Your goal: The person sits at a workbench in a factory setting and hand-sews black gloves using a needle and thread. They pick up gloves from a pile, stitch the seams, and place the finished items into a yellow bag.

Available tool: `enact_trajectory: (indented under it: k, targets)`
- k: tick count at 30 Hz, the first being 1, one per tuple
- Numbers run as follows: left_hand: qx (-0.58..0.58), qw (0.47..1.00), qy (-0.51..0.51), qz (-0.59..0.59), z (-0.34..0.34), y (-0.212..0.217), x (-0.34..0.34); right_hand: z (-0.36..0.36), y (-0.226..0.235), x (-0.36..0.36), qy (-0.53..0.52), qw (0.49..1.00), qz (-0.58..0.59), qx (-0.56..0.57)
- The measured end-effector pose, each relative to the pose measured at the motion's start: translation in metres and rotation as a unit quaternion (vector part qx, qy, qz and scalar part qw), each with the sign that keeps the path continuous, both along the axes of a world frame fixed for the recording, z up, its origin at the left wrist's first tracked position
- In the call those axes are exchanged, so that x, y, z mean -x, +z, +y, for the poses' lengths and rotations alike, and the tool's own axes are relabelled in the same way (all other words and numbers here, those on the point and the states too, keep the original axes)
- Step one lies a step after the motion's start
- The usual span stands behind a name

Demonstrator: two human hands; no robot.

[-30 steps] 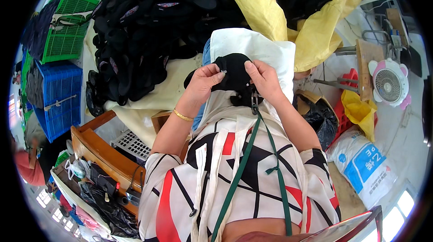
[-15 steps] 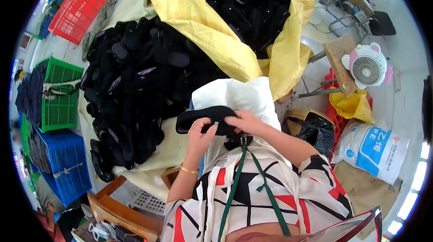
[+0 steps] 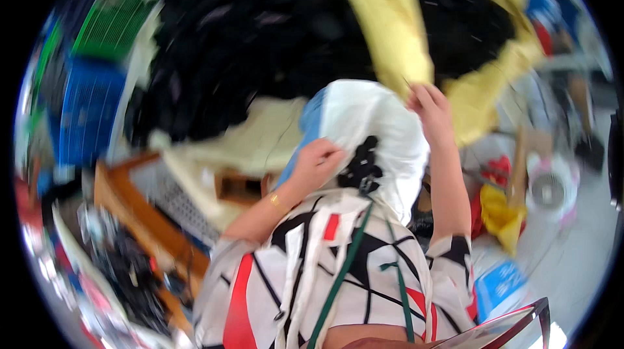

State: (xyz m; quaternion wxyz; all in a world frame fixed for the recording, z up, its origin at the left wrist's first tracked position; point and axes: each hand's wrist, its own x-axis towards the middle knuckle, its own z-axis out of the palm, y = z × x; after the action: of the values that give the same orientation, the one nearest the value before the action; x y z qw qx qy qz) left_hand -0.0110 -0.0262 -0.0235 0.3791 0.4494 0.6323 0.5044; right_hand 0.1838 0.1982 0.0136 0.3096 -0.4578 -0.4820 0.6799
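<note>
My left hand (image 3: 317, 162) hovers over the left side of my lap with its fingers curled closed; what it holds, if anything, is hidden. Farther forward, my right hand (image 3: 430, 107) is raised over the right edge of the white cloth (image 3: 351, 105) on my lap. Its thumb and fingers are pinched together, and a thin dark line shows by the fingertips, too blurred to name. Between my hands, a small clump of black pieces (image 3: 365, 157) lies on the white cloth. A green cord (image 3: 342, 271) hangs down my front to a small dark metal piece (image 3: 367, 185) beside that clump.
Ahead lies a heap of black shoes (image 3: 247, 43), blurred, and beside it a yellow sack (image 3: 400, 30) with more black shoes. A blue crate (image 3: 91, 112) and a green crate (image 3: 120, 11) stand left. A wooden frame (image 3: 140, 232) is near left; a fan (image 3: 549, 183) is right.
The black shoe that both hands held is out of them; where it went does not show. My hands have moved apart, the right one forward and right. The whole view has turned.
</note>
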Motion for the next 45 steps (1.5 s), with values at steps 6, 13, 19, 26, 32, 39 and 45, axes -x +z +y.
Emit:
enact_trajectory:
  k: [6,13,19,26,32,39,45]
  targets:
    - [-0.026,0.995,-0.043,0.082,-0.029,-0.022,0.000,-0.078,-0.083,-0.032,-0.014,0.990,-0.052,0.133]
    - [0.059,0.991,0.090,0.083,-0.055,-0.059,0.024,-0.068,-0.088,-0.059,-0.016,0.991,-0.070,0.109]
    - [0.283,0.896,0.295,-0.172,-0.125,-0.180,0.099,-0.077,-0.086,-0.058,-0.025,0.995,-0.054,0.084]
    - [0.406,0.781,0.372,-0.293,-0.168,-0.305,0.155,-0.090,-0.092,-0.058,-0.007,0.991,-0.122,0.048]
    - [0.559,0.740,0.288,-0.239,-0.158,-0.370,0.149,-0.093,-0.087,-0.053,-0.022,0.988,-0.144,0.048]
    - [0.551,0.772,0.090,-0.304,-0.178,-0.363,0.170,-0.087,-0.083,-0.039,-0.015,0.984,-0.165,0.061]
    - [0.436,0.810,0.152,-0.362,-0.187,-0.309,0.179,-0.089,-0.089,-0.031,-0.006,0.985,-0.165,0.044]
